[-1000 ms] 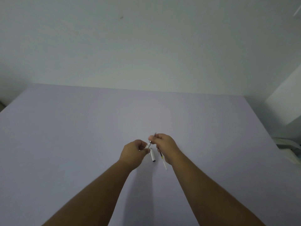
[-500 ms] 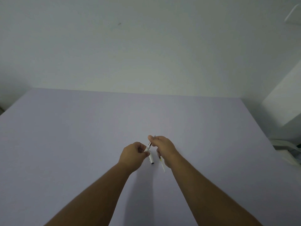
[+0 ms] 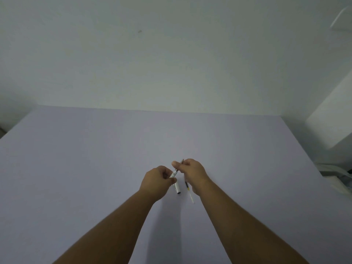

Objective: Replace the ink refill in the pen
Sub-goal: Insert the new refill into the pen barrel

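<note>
Both hands sit slightly lower than before; left hand (image 3: 156,181) grips white pen barrel (image 3: 173,174), right hand (image 3: 192,171) pinches dark refill (image 3: 182,161) entering it; spare refill (image 3: 189,191) on lilac table (image 3: 76,159), cap (image 3: 177,188) beside

Both bare forearms reach forward from the bottom edge and converge near the middle. The left hand (image 3: 157,181) is curled, fingers pinched closed, knuckles up. The right hand (image 3: 192,171) sits just beside it, slightly farther forward, fingers likewise pinched together.
</note>
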`<state>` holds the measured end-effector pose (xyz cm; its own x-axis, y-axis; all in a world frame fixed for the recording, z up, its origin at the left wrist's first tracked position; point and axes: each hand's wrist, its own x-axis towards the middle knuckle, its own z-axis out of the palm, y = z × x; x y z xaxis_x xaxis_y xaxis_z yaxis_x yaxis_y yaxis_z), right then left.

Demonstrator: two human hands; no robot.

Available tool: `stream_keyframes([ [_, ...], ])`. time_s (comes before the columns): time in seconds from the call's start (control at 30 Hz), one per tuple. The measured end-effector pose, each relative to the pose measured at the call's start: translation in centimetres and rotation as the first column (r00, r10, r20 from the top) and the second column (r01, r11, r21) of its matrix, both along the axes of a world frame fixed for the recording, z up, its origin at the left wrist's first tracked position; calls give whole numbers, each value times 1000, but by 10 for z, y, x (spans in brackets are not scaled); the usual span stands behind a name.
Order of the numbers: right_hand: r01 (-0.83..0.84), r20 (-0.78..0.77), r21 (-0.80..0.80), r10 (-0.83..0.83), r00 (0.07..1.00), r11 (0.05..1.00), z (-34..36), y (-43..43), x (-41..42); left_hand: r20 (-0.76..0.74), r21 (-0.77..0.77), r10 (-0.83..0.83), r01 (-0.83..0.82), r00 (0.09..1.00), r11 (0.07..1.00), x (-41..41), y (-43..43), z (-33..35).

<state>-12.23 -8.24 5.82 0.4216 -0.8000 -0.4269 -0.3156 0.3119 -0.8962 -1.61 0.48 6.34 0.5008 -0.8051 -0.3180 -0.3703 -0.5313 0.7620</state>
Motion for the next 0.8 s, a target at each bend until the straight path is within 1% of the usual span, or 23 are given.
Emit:
stream_keyframes([
  [0.07,-4,-58,1,4,998,1000,-1,0,1,-5,-2,-4,4,1000,1000,0,2,-1],
  [0.17,-23,-90,35,26,996,999,1,0,1,-11,-10,-3,3,1000,1000,-1,3,-2],
  [0.37,-16,-11,-26,16,1000,1000,4,2,3,-24,-8,10,-10,1000,1000,-3,1,0],
  [0.5,-21,29,-1,21,999,1000,10,-1,1,-37,-13,42,-43,998,999,2,1,3],
  [0.63,-29,-61,-75,24,998,997,9,-3,1,0,-30,33,-33,999,999,0,1,6],
  [0.7,-16,-62,-58,13,998,998,9,-4,1,8,-44,32,-31,999,999,-4,0,7],
  [0.77,-26,0,-24,26,1000,999,12,-4,0,15,-46,29,-28,999,999,-6,-1,8],
  [0.8,-41,8,-19,41,999,999,13,-4,0,13,-42,27,-26,1000,999,-6,-1,8],
])
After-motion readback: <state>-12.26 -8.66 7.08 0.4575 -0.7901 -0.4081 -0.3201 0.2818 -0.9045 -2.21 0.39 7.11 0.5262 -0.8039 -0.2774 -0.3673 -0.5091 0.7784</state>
